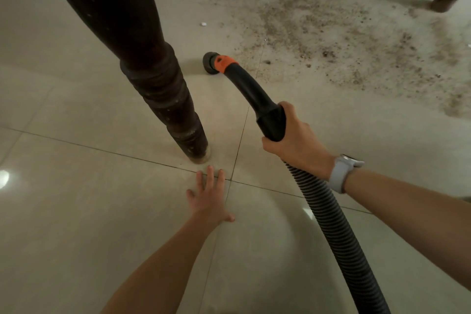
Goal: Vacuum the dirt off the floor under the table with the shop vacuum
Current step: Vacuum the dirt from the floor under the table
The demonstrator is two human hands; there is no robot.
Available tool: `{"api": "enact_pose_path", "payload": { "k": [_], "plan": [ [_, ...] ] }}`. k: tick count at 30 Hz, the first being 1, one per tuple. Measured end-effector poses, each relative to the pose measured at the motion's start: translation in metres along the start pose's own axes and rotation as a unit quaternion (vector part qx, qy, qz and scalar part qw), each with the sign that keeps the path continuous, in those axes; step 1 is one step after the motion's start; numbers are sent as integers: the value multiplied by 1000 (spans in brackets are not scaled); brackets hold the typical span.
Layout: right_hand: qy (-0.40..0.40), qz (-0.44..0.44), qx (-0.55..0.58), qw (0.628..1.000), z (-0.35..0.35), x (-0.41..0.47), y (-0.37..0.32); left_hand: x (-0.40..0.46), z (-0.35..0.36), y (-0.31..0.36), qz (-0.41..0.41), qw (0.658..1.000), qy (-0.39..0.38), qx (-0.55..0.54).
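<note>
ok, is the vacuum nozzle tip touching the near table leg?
Apart. The head view shows a strip of bare floor tile between the nozzle tip and the near table leg. The right hand grips the nozzle further back.

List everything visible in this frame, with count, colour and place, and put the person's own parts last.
table legs: three, dark brown; one near left, two at top
dirt: one wide patch, brown-grey, upper right floor
white scrap: one, left of the dirt
vacuum nozzle: one, black with orange collar, at the dirt's left edge
ribbed hose: one, black-grey, runs to bottom right
tiled floor: beige, glossy
watch: one, white, right wrist
left hand: flat on the floor
right hand: grips the nozzle handle
</note>
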State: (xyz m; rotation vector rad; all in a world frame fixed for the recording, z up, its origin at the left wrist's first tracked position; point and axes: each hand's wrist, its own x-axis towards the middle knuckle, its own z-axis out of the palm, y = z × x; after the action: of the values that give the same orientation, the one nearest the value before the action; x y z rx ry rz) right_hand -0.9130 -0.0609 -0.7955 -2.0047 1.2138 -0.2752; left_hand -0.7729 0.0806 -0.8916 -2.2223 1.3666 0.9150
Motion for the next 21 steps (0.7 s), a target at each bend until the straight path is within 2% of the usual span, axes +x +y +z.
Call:
{"api": "enact_pose_path", "payload": {
  "k": [6,13,21],
  "plan": [
    [-3,-16,-90,996,5,-26,14,0,-4,5,-6,1000,-9,6],
    [11,19,54,998,5,40,-37,0,-3,3,3,1000,-6,7],
    [-19,22,-8,1000,-20,6,-3,0,-7,2,15,1000,-6,10]
  ]
}}
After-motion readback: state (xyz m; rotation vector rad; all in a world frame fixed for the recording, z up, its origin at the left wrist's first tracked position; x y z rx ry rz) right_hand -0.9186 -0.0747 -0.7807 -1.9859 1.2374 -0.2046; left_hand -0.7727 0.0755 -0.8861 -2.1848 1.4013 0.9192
